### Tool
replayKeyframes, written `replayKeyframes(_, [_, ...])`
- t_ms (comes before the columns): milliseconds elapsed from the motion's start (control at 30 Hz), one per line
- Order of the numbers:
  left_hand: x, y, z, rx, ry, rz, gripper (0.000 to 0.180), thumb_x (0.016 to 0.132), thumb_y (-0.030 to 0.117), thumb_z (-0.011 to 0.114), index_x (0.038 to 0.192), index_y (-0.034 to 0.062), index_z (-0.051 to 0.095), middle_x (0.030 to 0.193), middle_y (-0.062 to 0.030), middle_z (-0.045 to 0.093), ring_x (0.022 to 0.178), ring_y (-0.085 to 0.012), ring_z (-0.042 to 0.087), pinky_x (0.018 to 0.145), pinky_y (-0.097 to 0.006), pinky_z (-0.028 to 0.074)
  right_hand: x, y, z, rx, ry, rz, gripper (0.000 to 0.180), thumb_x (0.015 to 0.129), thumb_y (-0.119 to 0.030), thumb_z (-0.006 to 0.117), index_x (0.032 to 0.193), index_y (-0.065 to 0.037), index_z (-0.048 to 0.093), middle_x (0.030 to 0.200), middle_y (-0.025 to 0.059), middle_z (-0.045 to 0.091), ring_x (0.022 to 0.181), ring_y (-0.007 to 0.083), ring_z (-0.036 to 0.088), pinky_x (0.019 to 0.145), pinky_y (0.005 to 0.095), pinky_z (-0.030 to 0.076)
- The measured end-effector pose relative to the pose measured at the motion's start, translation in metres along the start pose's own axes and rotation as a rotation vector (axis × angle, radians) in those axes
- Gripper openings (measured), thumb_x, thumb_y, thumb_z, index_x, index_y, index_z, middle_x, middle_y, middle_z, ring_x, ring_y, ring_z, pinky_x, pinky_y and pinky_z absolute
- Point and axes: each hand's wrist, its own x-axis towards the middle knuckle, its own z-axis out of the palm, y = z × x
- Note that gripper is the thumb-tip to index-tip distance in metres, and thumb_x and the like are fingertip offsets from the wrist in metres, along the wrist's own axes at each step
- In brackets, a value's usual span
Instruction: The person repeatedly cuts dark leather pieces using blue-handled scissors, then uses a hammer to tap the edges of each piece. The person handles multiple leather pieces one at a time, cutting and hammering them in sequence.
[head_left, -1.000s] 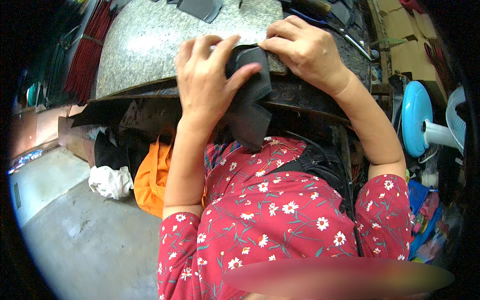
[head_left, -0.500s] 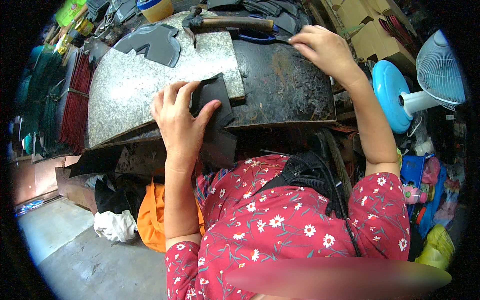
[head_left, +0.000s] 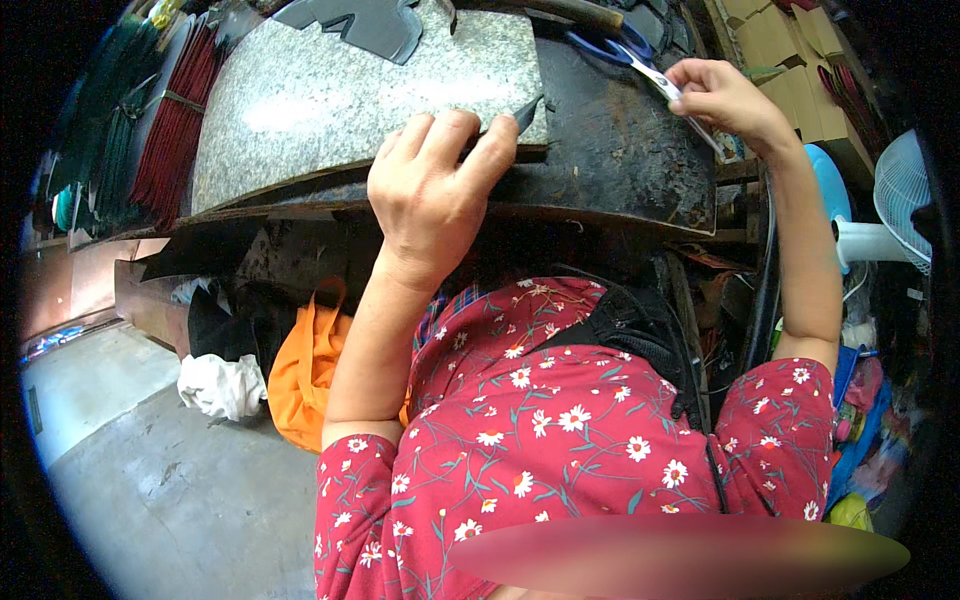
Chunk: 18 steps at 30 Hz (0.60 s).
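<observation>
My left hand [head_left: 440, 190] is closed over the near edge of a speckled stone slab [head_left: 330, 120]. A thin dark sheet piece [head_left: 527, 114] is in its grip; only a corner sticks out past the fingers. At the right of the bench, my right hand [head_left: 725, 100] grips a pair of scissors [head_left: 655, 76] around the blades. Their blue handles point away to the far left and the tips toward the near right. Beyond my left hand, a dark grey notched cut piece [head_left: 385, 32] lies on the slab.
A wooden tool handle [head_left: 575, 10] lies at the far edge. The dark, worn bench top [head_left: 600, 150] extends right of the slab. Bundled dark red strips [head_left: 175, 125] stand at left. A fan [head_left: 900, 190] and cardboard boxes [head_left: 800, 70] are at right; an orange bag [head_left: 310, 370] hangs below.
My right hand has drawn the scissors rightward, lifting and turning them. My left hand has closed further over the dark piece, which is now mostly hidden. The view has shifted.
</observation>
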Motion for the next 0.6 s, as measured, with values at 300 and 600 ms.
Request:
replayKeyframes(300, [0.001,-0.024,0.009,-0.130,-0.086,-0.199,0.030,0.075,0.017,0.077,0.102,0.0112,0.067,0.090,-0.0063,0.063,0.081,-0.0299,0.058,0.073,-0.039,0.049,-0.045,-0.011,0.032,0.502,-0.223,0.045,0.029,0.084,-0.022,0.068,0.104,-0.005,0.058,0.072,-0.0019,0.056,0.061,0.0040,0.050,0.055,0.0190,0.039])
replayKeyframes(600, [0.003,-0.041,0.018,-0.114,-0.178,-0.331,0.038,0.072,0.035,0.082,0.104,0.0177,0.073,0.094,-0.0050,0.062,0.094,-0.0282,0.056,0.084,-0.041,0.047,0.002,-0.034,0.058,0.612,0.070,-0.356,0.034,0.086,-0.026,0.068,0.096,-0.017,0.036,0.091,0.0076,0.066,0.059,0.0054,0.055,0.048,0.0194,0.047])
